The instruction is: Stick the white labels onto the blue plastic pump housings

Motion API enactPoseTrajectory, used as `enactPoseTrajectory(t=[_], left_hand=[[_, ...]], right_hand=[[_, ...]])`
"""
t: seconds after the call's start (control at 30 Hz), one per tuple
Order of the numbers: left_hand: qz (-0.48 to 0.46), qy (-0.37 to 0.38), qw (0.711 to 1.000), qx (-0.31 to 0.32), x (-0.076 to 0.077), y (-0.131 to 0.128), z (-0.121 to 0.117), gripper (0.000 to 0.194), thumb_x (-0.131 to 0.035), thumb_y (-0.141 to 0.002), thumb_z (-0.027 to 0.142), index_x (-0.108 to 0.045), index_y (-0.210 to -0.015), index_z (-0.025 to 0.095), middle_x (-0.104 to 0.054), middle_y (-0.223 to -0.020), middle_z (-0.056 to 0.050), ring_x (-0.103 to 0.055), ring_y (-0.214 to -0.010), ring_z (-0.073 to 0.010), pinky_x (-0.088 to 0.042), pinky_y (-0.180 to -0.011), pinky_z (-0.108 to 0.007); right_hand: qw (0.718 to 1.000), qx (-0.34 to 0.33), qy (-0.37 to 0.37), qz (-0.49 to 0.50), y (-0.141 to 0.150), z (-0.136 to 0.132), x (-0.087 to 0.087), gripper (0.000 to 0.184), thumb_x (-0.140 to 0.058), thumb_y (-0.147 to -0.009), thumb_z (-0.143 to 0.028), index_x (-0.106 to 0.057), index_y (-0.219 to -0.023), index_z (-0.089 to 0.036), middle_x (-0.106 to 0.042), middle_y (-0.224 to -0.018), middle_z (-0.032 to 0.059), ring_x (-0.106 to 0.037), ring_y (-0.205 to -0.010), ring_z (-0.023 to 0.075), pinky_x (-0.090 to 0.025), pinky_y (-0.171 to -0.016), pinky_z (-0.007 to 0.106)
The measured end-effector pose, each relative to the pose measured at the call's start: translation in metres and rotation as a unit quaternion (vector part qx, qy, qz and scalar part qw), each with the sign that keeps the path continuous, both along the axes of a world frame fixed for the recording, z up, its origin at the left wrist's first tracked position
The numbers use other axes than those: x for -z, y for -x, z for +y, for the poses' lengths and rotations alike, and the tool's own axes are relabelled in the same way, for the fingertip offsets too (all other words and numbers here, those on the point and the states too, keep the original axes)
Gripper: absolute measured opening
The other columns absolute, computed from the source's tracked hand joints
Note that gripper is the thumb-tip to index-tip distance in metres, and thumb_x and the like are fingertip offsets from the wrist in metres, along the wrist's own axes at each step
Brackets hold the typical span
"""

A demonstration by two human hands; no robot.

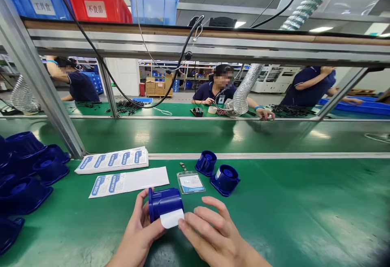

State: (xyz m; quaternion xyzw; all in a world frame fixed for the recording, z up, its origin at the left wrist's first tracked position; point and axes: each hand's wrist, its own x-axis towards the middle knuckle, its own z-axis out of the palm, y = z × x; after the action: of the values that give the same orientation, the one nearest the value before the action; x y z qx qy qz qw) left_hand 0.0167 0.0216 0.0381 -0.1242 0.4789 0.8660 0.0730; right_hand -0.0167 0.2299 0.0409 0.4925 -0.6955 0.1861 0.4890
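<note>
A dark blue plastic housing (166, 201) lies on its side in my left hand (138, 226), whose fingers wrap its flanged end. Against its near side is a white label (172, 218) with rounded corners, its face blank as I see it. My left thumb touches the label's left edge. My right hand (213, 228) pinches the label's right edge between thumb and index finger, the other fingers raised. Beyond my hands lie a partly used label sheet (129, 181) and a stack of printed label sheets (112, 160).
Two blue housings (225, 179) stand beside a badge holder (191, 182). More blue housings (24, 173) are piled at the left. A metal frame (51, 80) rises ahead, with bins (97, 3) on its shelf and cables hanging. Across the bench, people (217, 84) sit working.
</note>
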Motion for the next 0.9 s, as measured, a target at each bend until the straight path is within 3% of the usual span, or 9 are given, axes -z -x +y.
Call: enactPoseTrajectory(t=[0.17,0.33,0.53,0.63,0.77,0.9], left_hand=[[0.009,-0.010,1.000,-0.028,0.012,0.001,-0.003,0.113,-0.099,-0.062,0.030,-0.038,-0.156,0.027,-0.060,-0.148,-0.017,-0.062,-0.134,-0.0359,-0.053,-0.112,-0.041],[-0.065,-0.104,0.992,0.022,0.009,0.004,-0.008,0.118,-0.094,-0.061,0.020,-0.029,-0.160,0.028,-0.063,-0.146,-0.015,-0.070,-0.123,-0.0320,-0.060,-0.100,-0.038],[-0.044,-0.136,0.990,0.014,0.011,0.004,-0.010,0.102,-0.096,-0.061,0.024,-0.044,-0.149,0.026,-0.062,-0.148,-0.015,-0.071,-0.123,-0.0322,-0.061,-0.100,-0.038],[-0.045,-0.117,0.992,0.009,0.014,0.004,-0.010,0.098,-0.096,-0.061,0.025,-0.048,-0.147,0.026,-0.062,-0.147,-0.015,-0.071,-0.123,-0.0342,-0.062,-0.099,-0.039],[-0.045,-0.038,0.998,-0.022,0.017,0.004,-0.009,0.103,-0.097,-0.063,0.028,-0.046,-0.152,0.027,-0.061,-0.148,-0.015,-0.068,-0.125,-0.0356,-0.064,-0.093,-0.038],[-0.014,0.007,0.999,-0.047,0.015,0.003,-0.005,0.099,-0.099,-0.061,0.032,-0.052,-0.149,0.024,-0.060,-0.148,-0.017,-0.068,-0.124,-0.0363,-0.064,-0.093,-0.037]], right_hand=[[0.999,-0.014,-0.039,-0.021,0.006,0.004,0.001,0.032,-0.049,-0.105,-0.003,-0.081,-0.104,-0.009,-0.078,-0.104,0.0070,-0.061,-0.102,0.0172,-0.040,-0.119,0.045],[0.998,-0.004,-0.059,-0.032,0.011,0.008,0.010,0.034,-0.047,-0.106,-0.005,-0.080,-0.115,-0.009,-0.075,-0.109,0.0098,-0.060,-0.104,0.0205,-0.041,-0.115,0.049],[0.996,0.005,-0.068,-0.052,0.012,0.007,0.013,0.037,-0.045,-0.105,-0.003,-0.080,-0.117,-0.009,-0.072,-0.112,0.0112,-0.058,-0.105,0.0214,-0.043,-0.112,0.049],[0.997,0.005,-0.065,-0.052,0.013,0.006,0.012,0.034,-0.048,-0.104,-0.002,-0.080,-0.113,-0.009,-0.072,-0.111,0.0112,-0.058,-0.104,0.0215,-0.045,-0.109,0.049],[0.997,-0.014,-0.032,-0.063,0.011,0.006,0.010,0.020,-0.063,-0.098,-0.004,-0.081,-0.106,-0.009,-0.072,-0.105,0.0107,-0.059,-0.101,0.0216,-0.052,-0.100,0.044],[0.990,-0.036,-0.004,-0.137,0.006,0.006,0.005,0.015,-0.069,-0.098,-0.010,-0.079,-0.108,-0.007,-0.072,-0.108,0.0152,-0.062,-0.104,0.0252,-0.057,-0.093,0.045]])
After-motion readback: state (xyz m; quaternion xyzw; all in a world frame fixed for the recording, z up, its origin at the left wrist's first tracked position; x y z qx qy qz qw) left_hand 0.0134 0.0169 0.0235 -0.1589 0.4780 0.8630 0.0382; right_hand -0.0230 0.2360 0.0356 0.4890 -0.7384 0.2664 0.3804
